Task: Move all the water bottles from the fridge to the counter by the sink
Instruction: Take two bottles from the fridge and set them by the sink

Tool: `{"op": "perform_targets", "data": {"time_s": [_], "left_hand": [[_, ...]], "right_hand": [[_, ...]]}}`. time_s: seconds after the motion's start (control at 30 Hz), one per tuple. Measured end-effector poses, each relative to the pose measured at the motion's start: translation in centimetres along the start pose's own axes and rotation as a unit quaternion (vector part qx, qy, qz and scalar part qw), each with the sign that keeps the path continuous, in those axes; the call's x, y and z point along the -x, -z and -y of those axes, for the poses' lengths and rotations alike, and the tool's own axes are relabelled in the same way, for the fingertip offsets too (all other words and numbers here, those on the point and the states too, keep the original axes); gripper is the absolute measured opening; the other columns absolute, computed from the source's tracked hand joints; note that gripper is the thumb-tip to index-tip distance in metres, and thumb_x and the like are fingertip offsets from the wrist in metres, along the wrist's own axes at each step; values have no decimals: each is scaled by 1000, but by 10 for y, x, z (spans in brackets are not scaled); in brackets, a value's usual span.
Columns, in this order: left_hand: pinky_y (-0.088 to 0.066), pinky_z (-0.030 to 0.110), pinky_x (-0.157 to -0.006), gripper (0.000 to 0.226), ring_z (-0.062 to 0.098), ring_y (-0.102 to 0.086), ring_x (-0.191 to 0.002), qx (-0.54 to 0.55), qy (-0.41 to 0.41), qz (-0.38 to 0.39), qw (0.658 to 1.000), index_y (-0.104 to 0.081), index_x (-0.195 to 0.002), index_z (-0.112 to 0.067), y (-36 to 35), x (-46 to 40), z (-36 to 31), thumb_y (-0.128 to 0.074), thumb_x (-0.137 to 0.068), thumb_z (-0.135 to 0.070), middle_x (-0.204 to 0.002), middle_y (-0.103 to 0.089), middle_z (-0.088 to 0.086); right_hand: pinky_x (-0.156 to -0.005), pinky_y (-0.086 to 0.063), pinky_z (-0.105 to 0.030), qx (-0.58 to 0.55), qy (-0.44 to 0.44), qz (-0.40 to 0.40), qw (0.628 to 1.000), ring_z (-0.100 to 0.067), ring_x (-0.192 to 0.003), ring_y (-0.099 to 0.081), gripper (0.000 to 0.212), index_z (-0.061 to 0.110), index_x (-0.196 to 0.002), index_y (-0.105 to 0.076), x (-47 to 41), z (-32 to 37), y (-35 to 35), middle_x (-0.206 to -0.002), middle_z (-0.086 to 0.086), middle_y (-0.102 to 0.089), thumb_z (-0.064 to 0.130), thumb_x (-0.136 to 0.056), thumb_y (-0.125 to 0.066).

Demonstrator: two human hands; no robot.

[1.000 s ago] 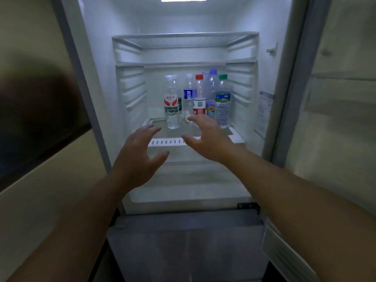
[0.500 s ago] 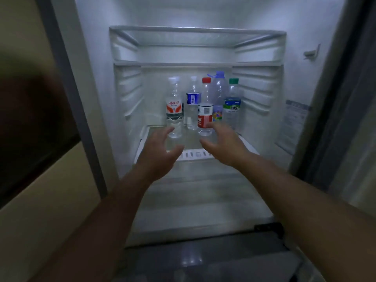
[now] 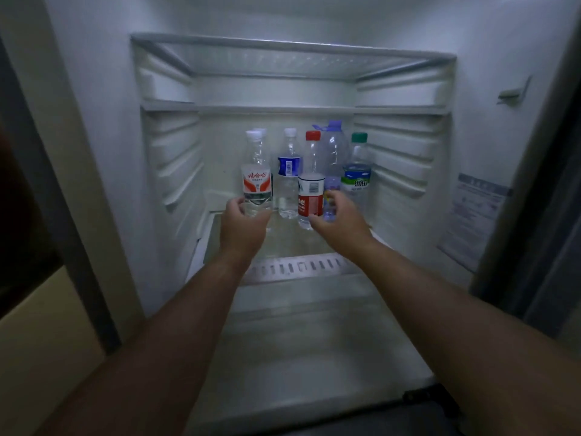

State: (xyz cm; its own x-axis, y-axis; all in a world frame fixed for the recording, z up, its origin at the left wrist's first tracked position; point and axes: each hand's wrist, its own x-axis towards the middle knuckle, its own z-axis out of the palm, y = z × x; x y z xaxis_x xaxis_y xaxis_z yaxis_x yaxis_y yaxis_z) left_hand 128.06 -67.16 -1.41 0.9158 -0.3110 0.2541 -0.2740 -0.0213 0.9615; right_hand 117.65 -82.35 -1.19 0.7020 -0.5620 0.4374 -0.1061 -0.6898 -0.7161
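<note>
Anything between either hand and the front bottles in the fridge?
Nothing visible. The left hand is already at the orange-label bottle and the right hand at the red-cap bottle; both stand in the front row of the shelf.

Dim room, beige wall [image 3: 41,357] left, perhaps dark window [image 3: 19,247]

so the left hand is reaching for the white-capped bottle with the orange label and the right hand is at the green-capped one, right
Not quite. The head view shows the left hand at the white-capped bottle with the orange label, as you say, but the right hand is at the red-capped bottle, not the green-capped bottle, which stands untouched further right.
</note>
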Motion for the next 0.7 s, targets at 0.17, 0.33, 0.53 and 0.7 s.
{"op": "perform_targets", "data": {"time_s": [0.17,0.33,0.53,0.7], "left_hand": [[-35,34,-85,94,31,-46,-129,-70,86,3,994,-16,-152,-13,-16,-27,7,-76,-83,-31,-148,-41,12],[-46,38,-89,79,20,-56,-108,-8,66,-16,998,-35,-142,-18,-34,-50,19,-80,-77,-24,-123,-55,0],[-44,37,-88,71,21,-56,-108,17,80,-25,996,-40,-136,-21,-39,-73,28,-80,-78,-22,-117,-57,-3],[-42,37,-91,69,22,-56,-112,26,79,-36,996,-43,-134,-24,-43,-82,31,-82,-76,-21,-123,-61,-1]], "right_hand": [[-92,-53,-38,-36,-44,-22,998,-17,-103,-60,59,21,-126,-48,-43,-16,-21,-120,0,-58,26,-77,-81],[-98,-51,-50,-40,-76,-34,996,-24,-113,-59,70,21,-130,-45,-71,-32,-41,-127,-4,-56,27,-73,-84],[-99,-50,-49,-35,-87,-57,994,-25,-116,-55,78,17,-136,-39,-91,-44,-55,-130,-6,-47,27,-72,-84],[-98,-50,-48,-24,-100,-91,991,-27,-115,-54,77,14,-133,-39,-99,-43,-64,-130,-8,-44,28,-73,-83]]}}
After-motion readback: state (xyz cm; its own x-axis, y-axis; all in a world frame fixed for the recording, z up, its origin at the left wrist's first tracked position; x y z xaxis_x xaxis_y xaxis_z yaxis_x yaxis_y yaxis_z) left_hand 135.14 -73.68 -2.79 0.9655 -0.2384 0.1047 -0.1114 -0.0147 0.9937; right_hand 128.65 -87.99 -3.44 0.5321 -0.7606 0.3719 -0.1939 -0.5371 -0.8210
